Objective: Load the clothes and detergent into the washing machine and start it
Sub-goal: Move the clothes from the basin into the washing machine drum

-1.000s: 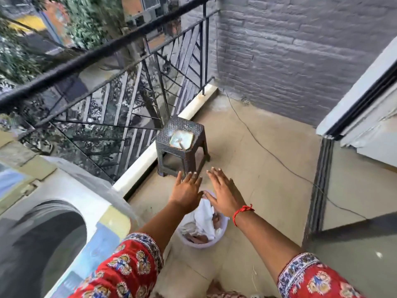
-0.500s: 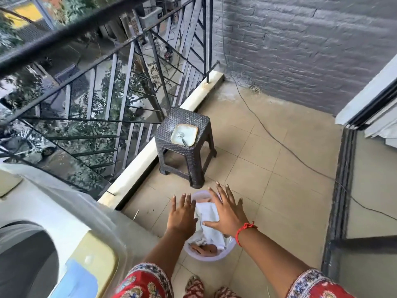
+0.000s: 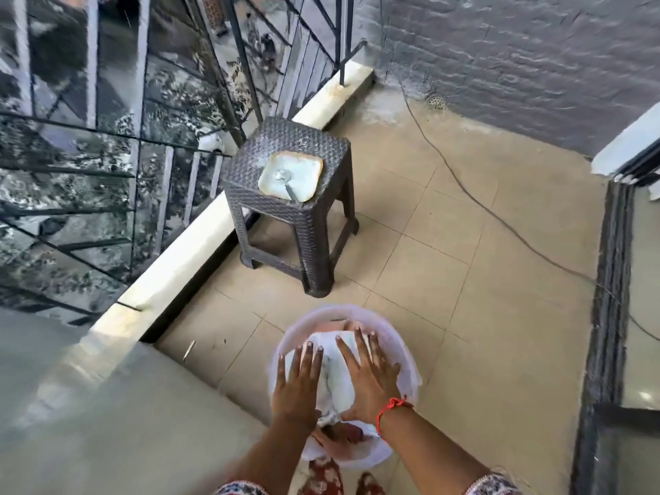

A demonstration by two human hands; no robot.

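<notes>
A white plastic tub [image 3: 403, 346] stands on the tiled floor just in front of my feet, filled with clothes: a white cloth [image 3: 337, 378] on top and a pinkish-brown piece [image 3: 344, 434] below. My left hand [image 3: 298, 382] and my right hand [image 3: 371, 378] lie flat on either side of the white cloth, fingers spread, touching it. A square dish of white detergent powder with a spoon [image 3: 290, 176] sits on a dark woven-pattern stool [image 3: 296, 205] behind the tub. The washing machine's pale top [image 3: 89, 405] fills the lower left, blurred.
A black metal railing [image 3: 143, 144] and low white kerb [image 3: 200, 251] run along the left. A grey brick wall [image 3: 518, 58] closes the back. A black cable [image 3: 478, 205] crosses the floor to the right. A dark door track [image 3: 607, 298] lies on the right.
The view has tilted down and closer to the tub. Both hands have dropped from above the tub onto the white cloth.
</notes>
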